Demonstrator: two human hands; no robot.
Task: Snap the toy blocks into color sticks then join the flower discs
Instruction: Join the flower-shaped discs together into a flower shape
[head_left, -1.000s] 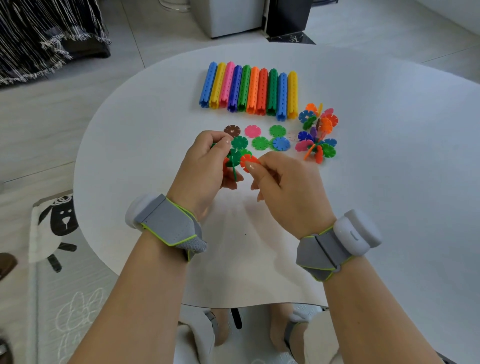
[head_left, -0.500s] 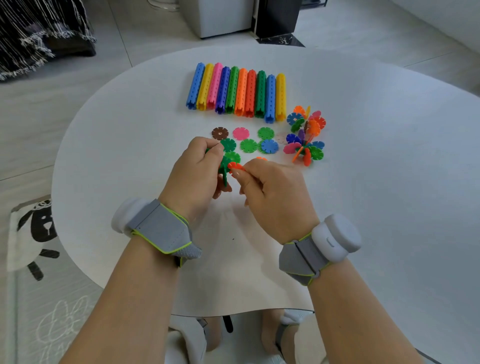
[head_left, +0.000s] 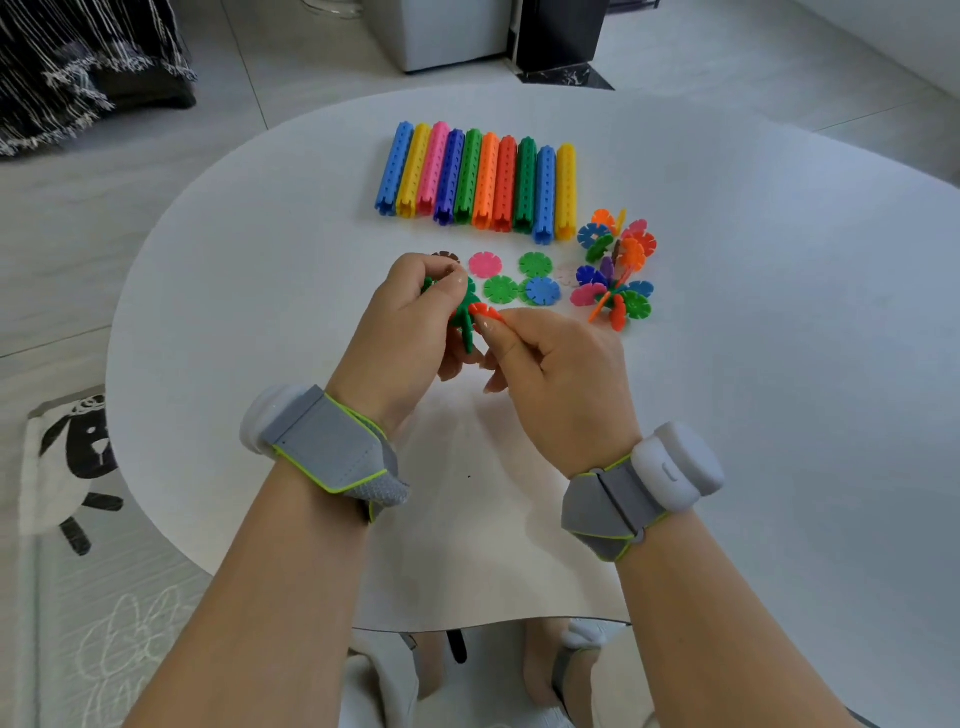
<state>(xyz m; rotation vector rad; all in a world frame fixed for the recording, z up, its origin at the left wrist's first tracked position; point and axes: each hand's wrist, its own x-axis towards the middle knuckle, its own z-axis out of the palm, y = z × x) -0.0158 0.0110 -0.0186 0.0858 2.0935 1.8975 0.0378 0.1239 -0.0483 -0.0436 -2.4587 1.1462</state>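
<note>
The orange flower disc (head_left: 485, 312) is pinched narrowly between the thumb and forefinger of the right hand (head_left: 561, 364). It is turned so that its rim meets the green disc cluster (head_left: 466, 319), which the left hand (head_left: 410, 322) grips with curled fingers (head_left: 447, 280). Both pieces are held in the air above the table (head_left: 779, 389), near its middle. That probably leaves room to line up slot with slot; whether the orange disc is seated cannot be told.

Just beyond the hands the loose discs (head_left: 500, 288) lie flat and apart: pink, green, blue and a brown one half hidden by the left hand. Lying flat and close, each is likely easy to pick up next. To their right sits a finished cluster (head_left: 615, 270) of many colours, set aside from the work. Farther back the colour sticks (head_left: 478, 182) lie side by side in a tidy row, so the block step looks complete. Grey wrist bands (head_left: 332, 441) wrap both wrists.
</note>
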